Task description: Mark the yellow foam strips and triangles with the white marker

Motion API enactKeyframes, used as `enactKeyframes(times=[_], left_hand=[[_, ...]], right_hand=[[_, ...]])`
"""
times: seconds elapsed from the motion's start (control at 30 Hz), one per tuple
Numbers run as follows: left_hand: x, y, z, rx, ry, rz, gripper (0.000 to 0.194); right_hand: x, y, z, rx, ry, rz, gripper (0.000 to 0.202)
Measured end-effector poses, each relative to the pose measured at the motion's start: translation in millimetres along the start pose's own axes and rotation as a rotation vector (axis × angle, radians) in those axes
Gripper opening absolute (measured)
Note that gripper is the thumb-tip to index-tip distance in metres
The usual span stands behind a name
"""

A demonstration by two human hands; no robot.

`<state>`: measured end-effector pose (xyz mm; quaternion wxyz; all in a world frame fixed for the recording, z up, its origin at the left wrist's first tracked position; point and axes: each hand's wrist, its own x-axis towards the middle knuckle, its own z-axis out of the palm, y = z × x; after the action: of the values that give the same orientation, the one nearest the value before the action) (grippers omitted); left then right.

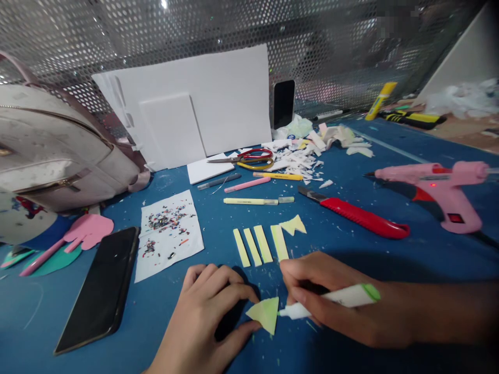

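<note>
A pale green triangular piece [265,315] lies on the blue table, its pointed left corner between the thumb and index finger of my left hand [212,311]. My right hand [331,296] grips a white marker [346,296] with a green end, its green tip at the triangle's right edge. Just beyond my hands sit several pale green strips [263,244], the rightmost [279,242] close to my right fingers. A notched pale green piece [294,225] touches or nearly touches that strip's top.
Behind lie pens [249,201], a red utility knife [358,215], scissors [253,159] and white scraps [300,158]. A pink glue gun [440,182] is at right. Left are a phone [99,285], a sheet of glittery bits [171,228] and a backpack [58,140]. White boards [230,98] stand behind.
</note>
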<state>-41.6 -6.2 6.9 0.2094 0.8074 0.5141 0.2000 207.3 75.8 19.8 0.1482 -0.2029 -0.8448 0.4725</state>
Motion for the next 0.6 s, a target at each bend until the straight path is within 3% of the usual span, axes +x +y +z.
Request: enactKeyframes(times=[0.37,0.47,0.6], left_hand=[[-1.5,-4.1,2.4,-0.022,0.018,0.039,0.022],[-0.8,-3.4,1.7,-0.022,0.008,0.042,0.021],[-1.3,-2.1,0.6,-0.024,0.017,0.024,0.020]], right_hand=[[-2.1,3.2,0.8,-0.036,0.055,-0.006,0.025],[-2.1,3.0,0.6,-0.068,0.014,-0.035,0.025],[-2.9,2.2,1.5,-0.058,0.081,-0.029,0.026]])
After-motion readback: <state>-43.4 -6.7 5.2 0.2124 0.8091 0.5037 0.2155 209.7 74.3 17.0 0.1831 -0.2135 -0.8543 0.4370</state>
